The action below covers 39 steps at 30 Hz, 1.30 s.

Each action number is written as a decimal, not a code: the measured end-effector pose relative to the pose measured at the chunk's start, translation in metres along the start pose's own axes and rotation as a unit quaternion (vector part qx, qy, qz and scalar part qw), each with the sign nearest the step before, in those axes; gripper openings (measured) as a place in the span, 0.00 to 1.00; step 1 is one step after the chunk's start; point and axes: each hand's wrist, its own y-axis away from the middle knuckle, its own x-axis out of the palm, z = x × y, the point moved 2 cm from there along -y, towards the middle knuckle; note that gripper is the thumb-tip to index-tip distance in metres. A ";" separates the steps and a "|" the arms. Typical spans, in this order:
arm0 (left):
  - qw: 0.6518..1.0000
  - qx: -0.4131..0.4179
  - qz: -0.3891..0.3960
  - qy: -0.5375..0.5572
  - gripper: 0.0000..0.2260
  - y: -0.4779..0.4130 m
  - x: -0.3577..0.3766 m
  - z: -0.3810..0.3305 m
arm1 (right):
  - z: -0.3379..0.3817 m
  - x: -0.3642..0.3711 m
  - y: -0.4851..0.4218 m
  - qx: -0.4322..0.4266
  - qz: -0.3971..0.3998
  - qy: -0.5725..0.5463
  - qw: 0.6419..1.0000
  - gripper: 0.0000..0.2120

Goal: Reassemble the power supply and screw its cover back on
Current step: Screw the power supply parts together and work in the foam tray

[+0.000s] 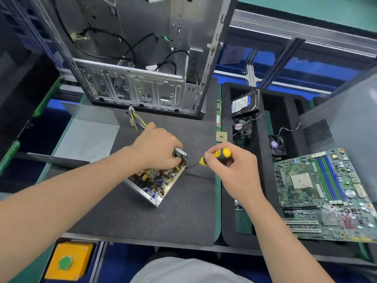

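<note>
Open power supply on the bench mat, both hands engaged.

An empty tower chassis [132, 58] stands at the far edge of the dark mat [163, 217]. A motherboard [326, 193] lies well to the right. A bent sheet-metal cover [87, 135] lies off the unit, to its left. The power supply [157, 182] sits mid-mat, tilted, with its circuit board exposed. The left hand [157, 148] has its fingers curled over the unit's far corner, gripping it. The right hand [234, 166] grasps a yellow-and-black screwdriver [218, 155], whose shaft points at the unit's right edge. A CPU chip [221, 136] lies just beyond it.
</note>
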 end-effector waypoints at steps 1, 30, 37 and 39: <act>1.000 -0.008 0.012 0.019 0.17 -0.002 0.000 -0.001 | 0.001 0.002 0.000 -0.007 0.000 0.011 1.000 0.09; 0.996 0.003 0.016 0.088 0.08 -0.006 -0.007 -0.004 | 0.016 0.029 -0.009 -0.085 0.017 0.174 0.981 0.03; 0.996 0.007 0.013 0.089 0.11 -0.007 -0.004 -0.003 | 0.018 0.030 -0.013 -0.078 0.027 0.181 0.980 0.03; 0.996 0.008 0.013 0.087 0.11 -0.007 -0.004 -0.003 | 0.019 0.030 -0.014 -0.080 0.031 0.186 0.979 0.03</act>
